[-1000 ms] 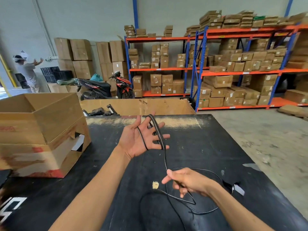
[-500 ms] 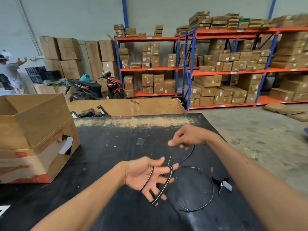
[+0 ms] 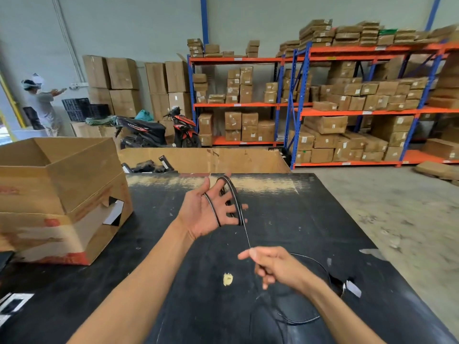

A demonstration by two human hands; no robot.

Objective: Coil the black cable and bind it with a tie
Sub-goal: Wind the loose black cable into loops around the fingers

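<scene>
My left hand is raised palm up over the black table, fingers spread, with several turns of the black cable wound around them. A taut strand runs from that coil down to my right hand, which pinches the cable. Below my right hand the loose cable lies in slack loops on the table. A white tag sits on the cable end at the right. No tie is visible.
An open cardboard box stands on the table's left. A large flat carton with dark items lies beyond the far edge. Racks of boxes, a motorcycle and a person stand in the background. Concrete floor lies to the right.
My left hand has lifted back up and away with the coil on its fingers. My right hand has swung from the far side down toward me, pulling a strand taut.
</scene>
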